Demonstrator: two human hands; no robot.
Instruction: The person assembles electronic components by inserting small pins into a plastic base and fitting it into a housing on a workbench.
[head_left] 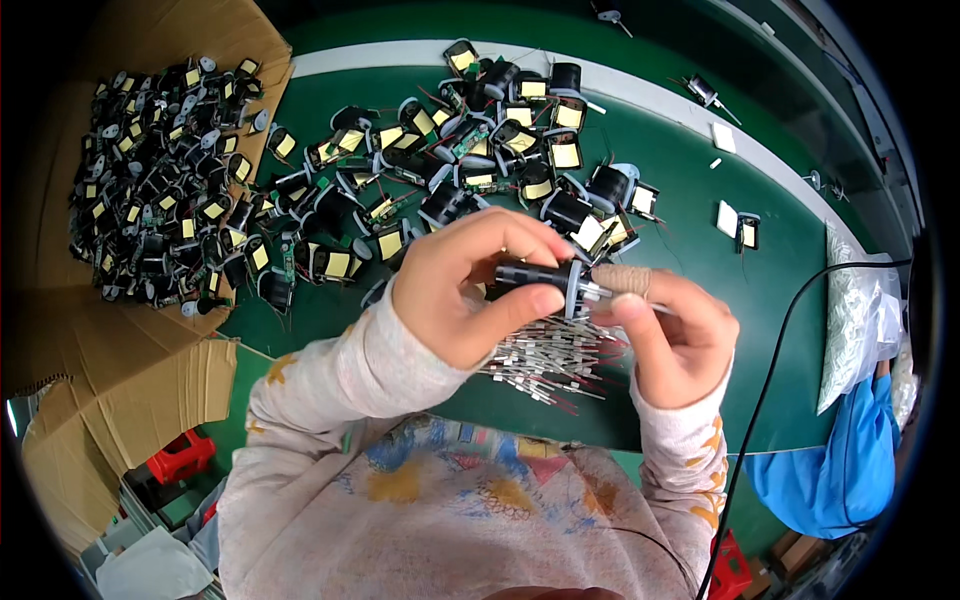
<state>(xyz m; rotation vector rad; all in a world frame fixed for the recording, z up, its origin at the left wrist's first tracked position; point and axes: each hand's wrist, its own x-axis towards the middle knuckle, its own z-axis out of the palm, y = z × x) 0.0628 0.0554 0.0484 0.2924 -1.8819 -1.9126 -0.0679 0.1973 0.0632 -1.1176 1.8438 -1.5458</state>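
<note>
**The little black motor lies crosswise between my two hands**

The small black cylindrical motor (535, 275) is in front of my chest, held above the green bench top (700, 180), and its long axis runs left to right, nearly level. Its dark body points toward my left side; the end with the pale round flange (573, 287) points toward my right. Directly below the motor lies a loose bundle of thin sleeved wires (555, 360) on the bench, fanned out with red tips showing.

My left hand (470, 285) is the nearer one to the motor's body: fingers curled over the top, thumb pressing from below, closed firmly around it. My right hand (670, 335) meets the motor at the flange end. Its forefinger, wrapped in a tan finger cot (625, 278), and thumb are pinched together on something thin there; I judge it to be a lead or pin, but it is too small to tell.

Beyond the motor, farther from me on the bench, sits a heap of similar black parts with yellow labels (480, 160). Left of the motor, a cardboard box (60, 200) holds many more of them. To the right of the motor, a black cable (775, 350) crosses the bench edge, and past it lies a clear plastic bag (855, 310).
</note>
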